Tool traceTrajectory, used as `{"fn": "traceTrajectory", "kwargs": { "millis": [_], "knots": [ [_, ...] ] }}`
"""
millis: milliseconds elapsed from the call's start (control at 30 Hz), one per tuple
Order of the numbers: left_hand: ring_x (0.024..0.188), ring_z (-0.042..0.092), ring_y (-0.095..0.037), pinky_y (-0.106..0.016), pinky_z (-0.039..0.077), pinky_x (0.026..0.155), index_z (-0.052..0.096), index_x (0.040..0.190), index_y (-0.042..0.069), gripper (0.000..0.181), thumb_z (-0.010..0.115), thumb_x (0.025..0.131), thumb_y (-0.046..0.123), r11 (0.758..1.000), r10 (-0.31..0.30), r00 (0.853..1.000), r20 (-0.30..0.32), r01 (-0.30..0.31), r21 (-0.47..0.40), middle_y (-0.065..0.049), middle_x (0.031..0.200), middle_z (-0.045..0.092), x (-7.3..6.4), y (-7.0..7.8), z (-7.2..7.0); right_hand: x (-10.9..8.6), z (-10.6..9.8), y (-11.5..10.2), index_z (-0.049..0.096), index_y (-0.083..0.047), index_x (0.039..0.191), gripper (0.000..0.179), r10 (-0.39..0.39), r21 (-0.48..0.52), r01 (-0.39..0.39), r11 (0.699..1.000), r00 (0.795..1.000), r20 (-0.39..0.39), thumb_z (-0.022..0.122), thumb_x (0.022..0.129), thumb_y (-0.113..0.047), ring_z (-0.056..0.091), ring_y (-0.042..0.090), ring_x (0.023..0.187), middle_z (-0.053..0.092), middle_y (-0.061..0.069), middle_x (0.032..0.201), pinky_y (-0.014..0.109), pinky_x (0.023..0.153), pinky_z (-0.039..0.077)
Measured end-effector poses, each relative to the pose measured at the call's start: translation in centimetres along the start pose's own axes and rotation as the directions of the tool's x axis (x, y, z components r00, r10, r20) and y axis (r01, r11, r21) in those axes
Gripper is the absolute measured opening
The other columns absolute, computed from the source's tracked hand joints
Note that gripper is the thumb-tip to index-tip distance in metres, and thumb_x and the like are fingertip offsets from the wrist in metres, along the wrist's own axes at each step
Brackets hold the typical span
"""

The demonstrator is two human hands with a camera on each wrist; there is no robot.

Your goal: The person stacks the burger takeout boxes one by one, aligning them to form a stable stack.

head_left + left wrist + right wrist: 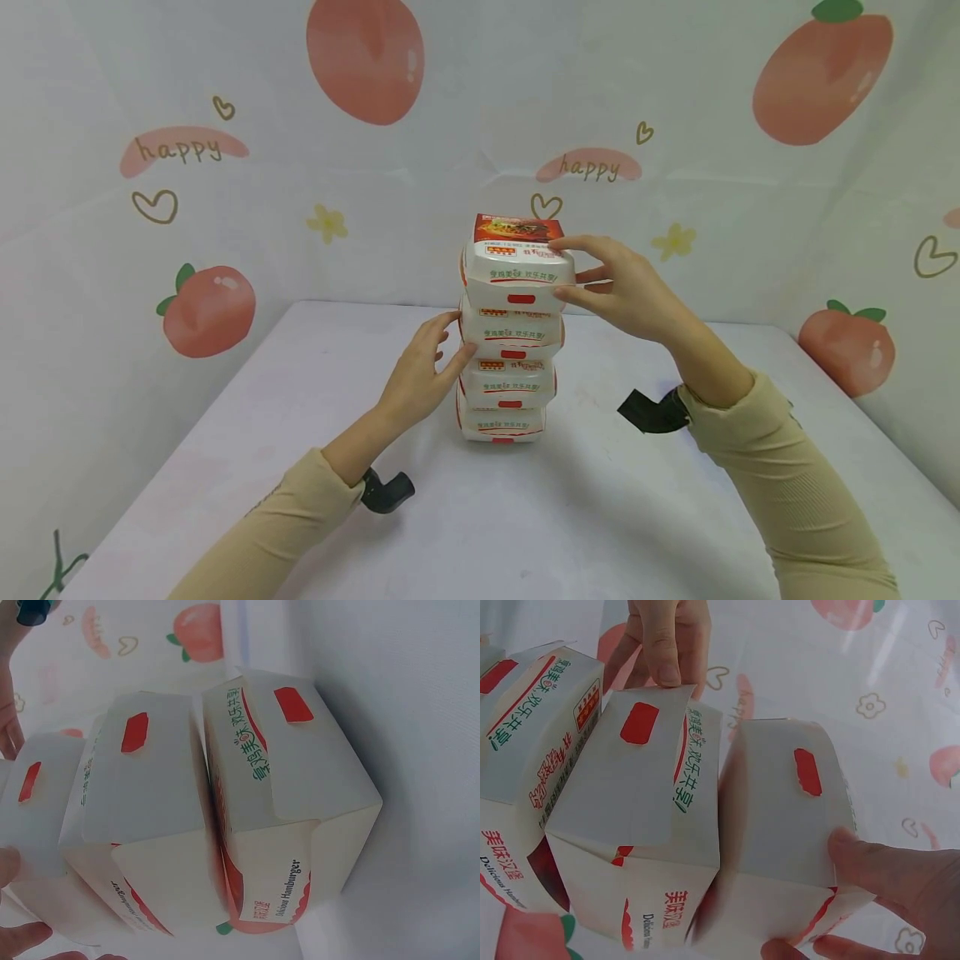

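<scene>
Several white burger boxes with red tabs and green print stand in one stack. The top burger box (519, 285) has a red burger picture on its lid and sits a little right of those under it. My right hand (630, 292) holds it at the right side, thumb on the front, index finger on the lid. My left hand (420, 367) touches the left side of the second burger box (534, 335); in the right wrist view its thumb lies at that box's edge. The bottom burger box (501, 425) rests on the table.
A pale cloth covers the table (600, 517). Behind it hangs a white backdrop (450, 167) with printed peaches, hearts and flowers. Black wrist mounts (386, 492) stick out at both sleeves. A green cord (58, 575) shows at the lower left.
</scene>
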State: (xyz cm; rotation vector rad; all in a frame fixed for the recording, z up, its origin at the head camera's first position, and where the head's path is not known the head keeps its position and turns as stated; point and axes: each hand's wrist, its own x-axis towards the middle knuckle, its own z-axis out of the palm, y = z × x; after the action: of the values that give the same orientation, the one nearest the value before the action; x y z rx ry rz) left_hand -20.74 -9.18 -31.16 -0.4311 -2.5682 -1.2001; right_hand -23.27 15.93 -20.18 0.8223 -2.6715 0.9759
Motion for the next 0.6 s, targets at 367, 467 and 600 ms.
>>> {"fn": "traceTrajectory", "kwargs": {
  "millis": [367,467,600],
  "knots": [
    [0.129,0.045,-0.034,-0.045,0.047,0.099,0.036,0.141,0.013,0.055,0.052,0.095,0.036,1.0,-0.004,1.0,0.003,0.004,-0.004,-0.01,0.145,0.039,-0.13,0.02,-0.08,-0.02,0.01,0.12,0.044,-0.015,0.137,0.056,-0.011,0.007,0.01,1.0,1.0,0.016,0.068,0.086,-0.018,0.059,0.037,0.111,0.042,0.011,0.142,0.047,0.092,0.051],
    [0.129,0.045,-0.033,-0.045,0.047,0.099,0.036,0.142,0.013,0.055,0.052,0.095,0.037,1.0,-0.007,1.0,0.005,0.008,-0.007,-0.009,0.145,0.038,-0.15,0.04,-0.14,0.0,-0.01,0.11,0.044,-0.015,0.137,0.056,-0.008,0.01,0.008,1.0,1.0,0.018,0.067,0.086,-0.018,0.059,0.037,0.112,0.041,0.011,0.142,0.047,0.093,0.05],
    [0.129,0.044,-0.034,-0.045,0.047,0.099,0.036,0.142,0.013,0.055,0.053,0.095,0.037,1.0,-0.007,1.0,0.007,0.008,-0.009,-0.01,0.145,0.038,-0.15,0.05,-0.21,0.02,-0.02,0.13,0.044,-0.015,0.137,0.056,-0.004,0.01,0.004,1.0,1.0,0.022,0.067,0.086,-0.018,0.059,0.037,0.112,0.041,0.012,0.142,0.048,0.094,0.05]
  ]
}}
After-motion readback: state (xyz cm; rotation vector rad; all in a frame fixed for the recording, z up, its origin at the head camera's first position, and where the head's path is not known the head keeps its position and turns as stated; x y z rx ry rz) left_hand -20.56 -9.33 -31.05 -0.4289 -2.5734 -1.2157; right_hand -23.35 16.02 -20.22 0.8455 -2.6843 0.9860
